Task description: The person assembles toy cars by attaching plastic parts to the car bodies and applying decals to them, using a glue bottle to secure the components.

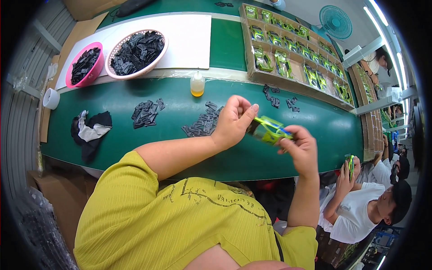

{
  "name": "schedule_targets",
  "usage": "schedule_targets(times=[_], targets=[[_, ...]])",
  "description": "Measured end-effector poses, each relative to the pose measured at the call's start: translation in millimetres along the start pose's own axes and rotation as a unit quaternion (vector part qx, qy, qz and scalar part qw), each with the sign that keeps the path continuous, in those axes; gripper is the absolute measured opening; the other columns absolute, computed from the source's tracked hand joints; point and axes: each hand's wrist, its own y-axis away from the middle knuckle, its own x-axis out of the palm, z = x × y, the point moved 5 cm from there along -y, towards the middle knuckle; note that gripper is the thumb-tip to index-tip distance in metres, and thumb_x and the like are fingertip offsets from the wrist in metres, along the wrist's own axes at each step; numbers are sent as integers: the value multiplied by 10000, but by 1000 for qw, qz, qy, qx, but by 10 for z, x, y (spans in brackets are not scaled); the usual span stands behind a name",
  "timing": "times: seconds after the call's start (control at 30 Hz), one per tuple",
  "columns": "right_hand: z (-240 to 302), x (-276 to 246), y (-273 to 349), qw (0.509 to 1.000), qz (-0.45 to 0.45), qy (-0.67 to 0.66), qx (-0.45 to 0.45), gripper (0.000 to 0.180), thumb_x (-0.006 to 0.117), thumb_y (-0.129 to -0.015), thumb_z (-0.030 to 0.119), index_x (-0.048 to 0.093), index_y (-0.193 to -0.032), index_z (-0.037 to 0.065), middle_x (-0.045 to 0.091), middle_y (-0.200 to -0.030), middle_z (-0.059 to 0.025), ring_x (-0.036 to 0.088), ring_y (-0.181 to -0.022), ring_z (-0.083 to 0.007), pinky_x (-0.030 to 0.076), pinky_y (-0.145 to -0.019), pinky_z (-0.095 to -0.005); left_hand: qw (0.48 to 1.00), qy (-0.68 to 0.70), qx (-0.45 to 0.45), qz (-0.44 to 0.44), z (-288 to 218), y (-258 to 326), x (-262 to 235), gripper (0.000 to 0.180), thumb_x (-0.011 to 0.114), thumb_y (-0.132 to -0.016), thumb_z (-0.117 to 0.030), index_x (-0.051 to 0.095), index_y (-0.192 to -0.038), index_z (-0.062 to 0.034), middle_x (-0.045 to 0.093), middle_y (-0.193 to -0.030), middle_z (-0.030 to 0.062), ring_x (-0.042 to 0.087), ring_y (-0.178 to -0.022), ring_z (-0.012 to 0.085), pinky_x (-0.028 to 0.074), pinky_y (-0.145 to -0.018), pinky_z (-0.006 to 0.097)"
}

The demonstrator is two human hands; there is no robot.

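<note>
Over the green table I hold a bright green plastic frame part (269,131) with dark and blue areas, tilted down to the right. My left hand (233,122) is closed at its left end, thumb and forefinger pinching there; whether a small piece is also between them is hidden. My right hand (300,147) grips the right end between thumb and fingers. Just left of my left hand lies a loose pile of small black plastic pieces (204,122). Beyond the green part, a few more black pieces (271,96) are scattered.
A divided cardboard box (252,74) of green parts stands far right. Black pieces fill a pink bowl (100,67) and a pale basket (164,49). Nearby are a bottle of yellow liquid (197,84), another black pile (146,113) and a dark cloth (96,123). A co-worker (360,209) sits right.
</note>
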Motion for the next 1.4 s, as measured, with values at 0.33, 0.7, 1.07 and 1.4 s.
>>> schedule_targets(times=[0.33,0.7,1.07,1.4], targets=[[333,-996,-1562,784,-246,518,-236,229,646,-905,154,658,-1091,20,685,-921,-184,658,-800,-343,513,-748,-423,951,-233,200,45,-115,138,144,343,702,-908,-194,546,-1171,-38,607,-1149,134,574,-1098,321,449,-984,403],[-23,-1146,-2244,764,-265,574,-130,375,557,-945,388,749,-988,68,712,-1015,-208,661,-964,-420,507,-865,-525,948,-244,192,65,-81,134,84,287,702,-897,-184,571,-1113,-48,620,-1110,121,580,-1060,318,458,-950,409],[-237,-2143,-2791,689,-188,658,239,690,708,-773,576,701,-1230,60,663,-1301,-156,621,-1219,-346,480,-1024,-460,933,-253,230,115,-107,186,211,281,721,-876,-119,564,-1102,-62,651,-1125,116,619,-1032,291,465,-925,395],[-68,-1983,-2469,734,-293,587,177,650,732,-738,544,728,-1180,68,690,-1249,-159,639,-1181,-357,485,-1006,-453,937,-253,210,114,-83,247,219,240,703,-890,-161,567,-1059,-57,622,-1023,122,587,-973,322,471,-867,403]])
